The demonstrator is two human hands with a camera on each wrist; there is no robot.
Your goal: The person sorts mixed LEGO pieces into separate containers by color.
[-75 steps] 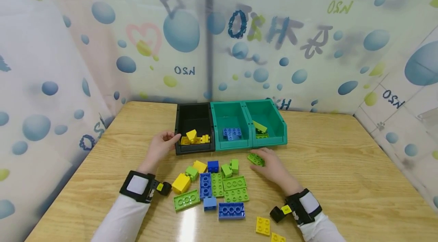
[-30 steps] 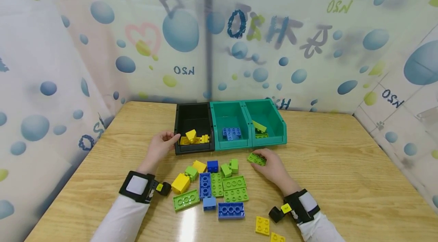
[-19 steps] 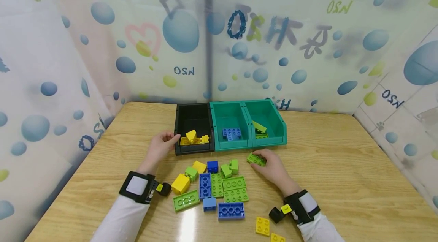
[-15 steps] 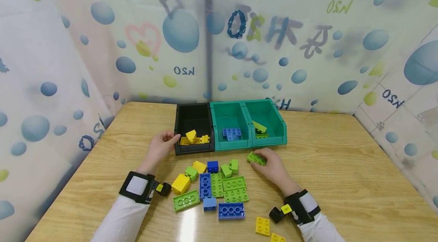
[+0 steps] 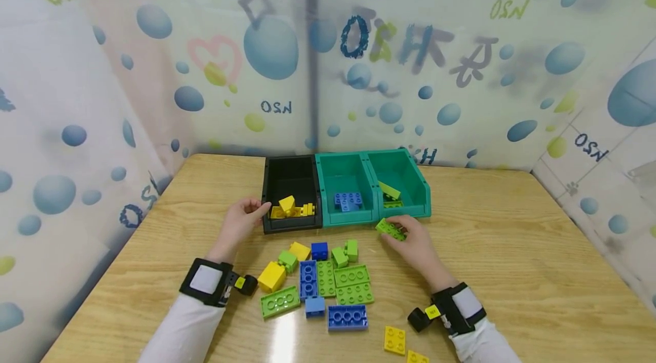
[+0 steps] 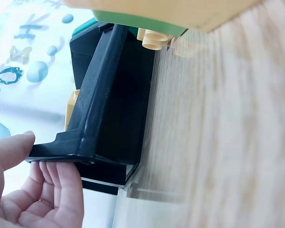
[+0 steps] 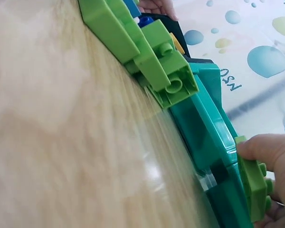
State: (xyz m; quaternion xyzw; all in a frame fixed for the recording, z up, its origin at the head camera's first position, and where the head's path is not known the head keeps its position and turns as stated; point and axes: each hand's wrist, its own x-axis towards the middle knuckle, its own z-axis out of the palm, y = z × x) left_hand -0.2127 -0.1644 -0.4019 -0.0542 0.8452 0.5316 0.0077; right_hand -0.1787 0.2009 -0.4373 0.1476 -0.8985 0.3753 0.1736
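My left hand holds the left front edge of the black bin; in the left wrist view the thumb lies over the rim and the curled fingers sit beneath it. Yellow bricks lie in that bin. A flat green toy brick is pinched between thumb and fingers of my right hand, in front of the right teal bin. Inside this bin are green bricks. Between the two stands the middle teal bin, with blue bricks in it.
Loose bricks lie on the wooden table before the bins: green plates, blue bricks, yellow blocks. Two flat yellow bricks are near the front edge. A printed curtain hangs behind the table.
My right hand first closes on the green brick lying on the table, then moves it up and slightly right, toward the right teal bin's front. The left hand stays on the black bin.
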